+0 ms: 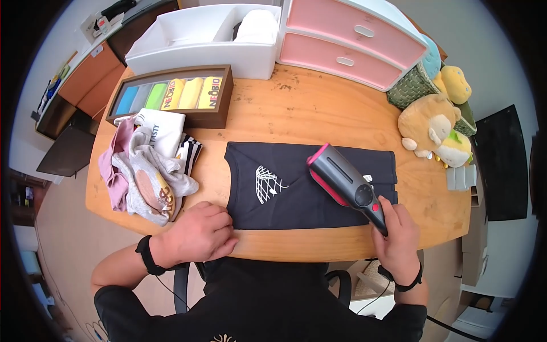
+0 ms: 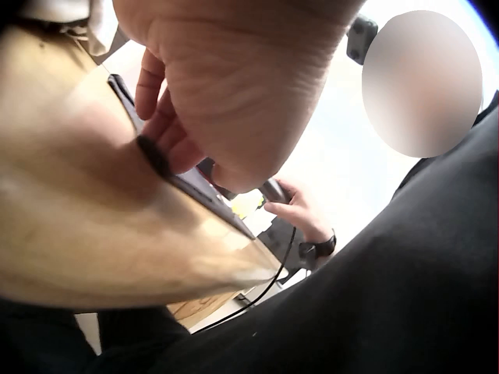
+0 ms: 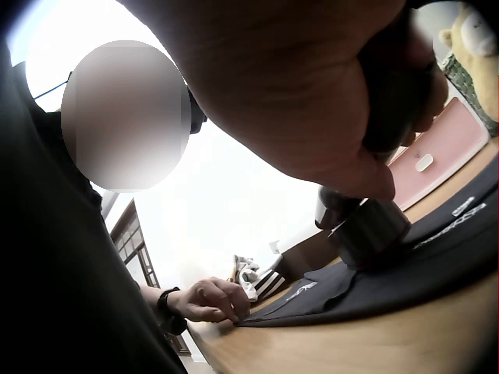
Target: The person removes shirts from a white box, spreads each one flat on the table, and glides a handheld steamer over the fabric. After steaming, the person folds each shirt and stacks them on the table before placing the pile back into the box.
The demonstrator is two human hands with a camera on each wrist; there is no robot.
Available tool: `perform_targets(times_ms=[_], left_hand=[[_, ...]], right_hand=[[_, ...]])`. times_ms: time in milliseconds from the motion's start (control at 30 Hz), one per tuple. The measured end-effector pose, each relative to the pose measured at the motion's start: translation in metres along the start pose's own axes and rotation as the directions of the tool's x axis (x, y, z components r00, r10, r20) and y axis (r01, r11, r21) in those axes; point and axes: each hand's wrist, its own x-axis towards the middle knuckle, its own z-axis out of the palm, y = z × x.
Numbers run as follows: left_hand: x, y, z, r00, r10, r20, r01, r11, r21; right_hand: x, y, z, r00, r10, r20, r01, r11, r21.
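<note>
A dark folded shirt (image 1: 245, 208) with a white net-like print lies flat along the table's near side. My right hand (image 1: 399, 236) grips the handle of a grey and pink handheld garment steamer (image 1: 342, 174), whose head overlaps the right half of the shirt. In the right wrist view, the steamer (image 3: 370, 234) is right at the cloth. At the shirt's near left corner, my left hand (image 1: 202, 231) pinches the edge between curled fingers and thumb. The left wrist view shows that hand's fingers (image 2: 164, 132) around the dark cloth edge.
Crumpled clothes (image 1: 151, 171) are piled at the left. Behind them stand a brown box (image 1: 228, 91) of rolled coloured items and a white divided bin (image 1: 199, 57). Pink drawers (image 1: 342, 57) are at the back, with plush toys (image 1: 424, 122) and a green woven basket (image 1: 410, 85) at right.
</note>
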Motion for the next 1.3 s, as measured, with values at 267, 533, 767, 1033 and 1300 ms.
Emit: perform_targets(times_ms=[267,533,767,1033,1300], left_hand=[[0.068,0.011,0.024,0.997,0.009,-0.077,-0.002,0.996,0.094],[0.079,0.014,0.020,0.989,-0.129,0.077,0.120,0.987,0.107],[0.096,0.009,0.040,0.965,-0.259,0.045,0.229,0.914,0.335],[0.118,0.020,0.024,0.936,-0.334,0.115,0.285,0.906,0.313],[0.138,0.014,0.065,0.960,-0.248,0.132,0.178,0.900,0.397]], right_hand=[[0.025,-0.023,0.018,0.995,-0.098,0.019,0.097,0.994,0.053],[0.014,-0.006,0.009,0.999,0.046,0.003,-0.046,0.999,-0.003],[0.024,-0.010,0.020,0.999,0.032,0.004,-0.032,0.999,0.032],[0.012,0.010,0.011,0.989,0.140,-0.053,-0.141,0.990,-0.014],[-0.004,0.027,0.017,0.979,0.192,-0.067,-0.195,0.981,-0.026]])
